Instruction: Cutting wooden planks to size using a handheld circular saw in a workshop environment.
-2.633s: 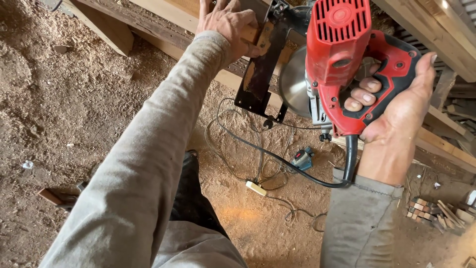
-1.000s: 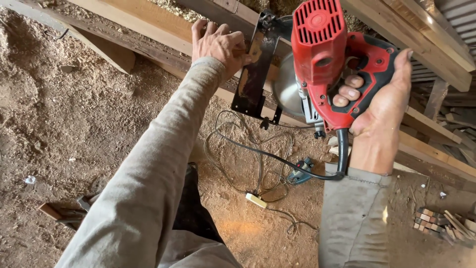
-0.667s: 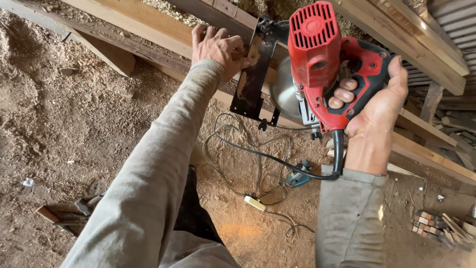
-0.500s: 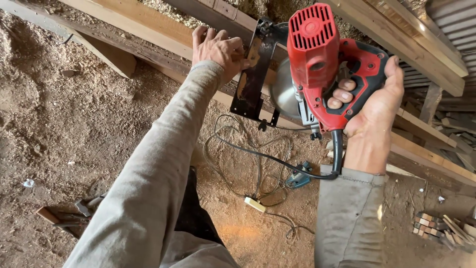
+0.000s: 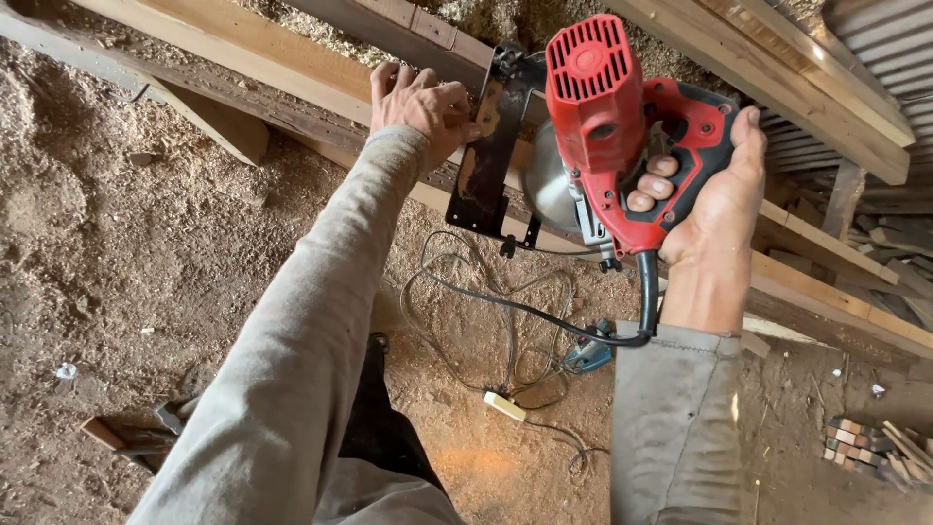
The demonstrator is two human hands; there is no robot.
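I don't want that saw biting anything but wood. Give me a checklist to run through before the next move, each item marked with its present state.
1. Right hand wrapped round the handle of the red circular saw: ok.
2. Left hand resting on the wooden beam, beside the black base plate and off the blade: ok, but close.
3. Black power cord clear of the blade: ok, it hangs down from the handle to the ground.
4. Base plate flat on the wood: not ok, the saw is tilted on its side.
5. Blade stopped or spinning: cannot tell.
6. Cut line marked on the beam: cannot tell.
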